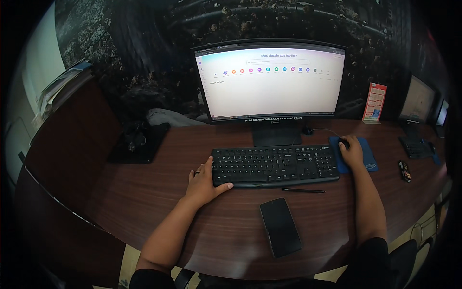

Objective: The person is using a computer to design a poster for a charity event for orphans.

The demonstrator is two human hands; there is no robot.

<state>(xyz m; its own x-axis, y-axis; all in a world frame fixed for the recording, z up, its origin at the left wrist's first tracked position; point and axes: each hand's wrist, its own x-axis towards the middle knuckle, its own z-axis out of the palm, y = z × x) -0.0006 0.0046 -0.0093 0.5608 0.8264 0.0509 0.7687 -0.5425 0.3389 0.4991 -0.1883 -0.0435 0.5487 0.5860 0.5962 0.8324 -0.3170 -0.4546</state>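
My left hand [202, 184] rests at the left end of a black keyboard [274, 166], its thumb stretched along the front edge and its fingers apart beside the keys. A dark ring sits on one finger. My right hand [352, 150] is wrapped over a black computer mouse [342, 143] on a blue mouse pad [369, 156]. Behind the keyboard a monitor [272, 91] shows a bright page with a search bar and a row of coloured round icons. In front of the keyboard lie a black pen [303, 190] and a dark-screened smartphone [280, 227].
A red-and-white desk calendar [374, 102] stands right of the monitor. Farther right are a small dark packet [404, 171], a second monitor [417, 102] and another keyboard [417, 147]. At the left, a black flat object [139, 147] bears cables, and papers [62, 89] top the wooden partition [67, 130].
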